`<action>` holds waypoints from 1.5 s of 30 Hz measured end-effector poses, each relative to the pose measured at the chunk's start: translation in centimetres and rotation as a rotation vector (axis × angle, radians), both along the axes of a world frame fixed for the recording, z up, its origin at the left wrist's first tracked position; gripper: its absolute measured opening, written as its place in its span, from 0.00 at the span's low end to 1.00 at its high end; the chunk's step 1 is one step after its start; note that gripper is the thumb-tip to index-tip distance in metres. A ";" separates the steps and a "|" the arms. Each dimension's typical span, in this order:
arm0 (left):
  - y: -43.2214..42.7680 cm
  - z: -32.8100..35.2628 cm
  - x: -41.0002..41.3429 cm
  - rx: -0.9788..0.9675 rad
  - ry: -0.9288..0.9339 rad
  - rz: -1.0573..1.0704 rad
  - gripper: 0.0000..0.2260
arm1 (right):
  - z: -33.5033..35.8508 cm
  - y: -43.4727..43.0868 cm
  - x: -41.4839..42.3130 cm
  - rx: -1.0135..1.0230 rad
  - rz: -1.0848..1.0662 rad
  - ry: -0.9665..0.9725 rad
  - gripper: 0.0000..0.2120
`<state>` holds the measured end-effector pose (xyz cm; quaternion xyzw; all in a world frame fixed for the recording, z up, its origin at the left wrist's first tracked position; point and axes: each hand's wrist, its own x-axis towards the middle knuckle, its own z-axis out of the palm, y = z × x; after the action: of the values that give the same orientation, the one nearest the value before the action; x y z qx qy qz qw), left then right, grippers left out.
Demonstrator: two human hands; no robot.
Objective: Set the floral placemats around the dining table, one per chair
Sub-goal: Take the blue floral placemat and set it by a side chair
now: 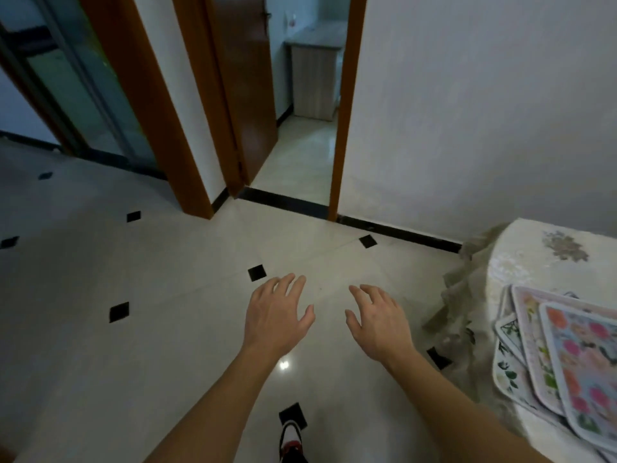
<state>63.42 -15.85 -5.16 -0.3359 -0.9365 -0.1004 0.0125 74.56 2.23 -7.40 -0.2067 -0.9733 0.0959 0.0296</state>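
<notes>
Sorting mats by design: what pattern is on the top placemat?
Pink and orange flowers, in the head view: top placemat.

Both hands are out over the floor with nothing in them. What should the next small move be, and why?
Probably turn right and reach the right hand to the top floral placemat. Both it and the left hand are open and empty over the tiled floor, while the mats lie overlapped in one pile on the covered table, none laid out yet.

Both forearms are bare up to the bottom edge of the frame, with no sleeve, watch or ring in sight. The left hand (277, 315) and right hand (379, 320) are ungloved. Below them shows one shoe (291, 441), white with black and red parts, possibly a sneaker.
</notes>
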 end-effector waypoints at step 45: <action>61.8 -0.4 11.0 -0.004 -0.010 -1.388 0.27 | -2.7 32.7 21.5 -0.045 -1.524 0.075 0.23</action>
<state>74.41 45.91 -5.59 -0.8567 -0.5052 -0.0852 -0.0595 96.11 34.94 -10.13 -0.8183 -0.5578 0.0758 0.1162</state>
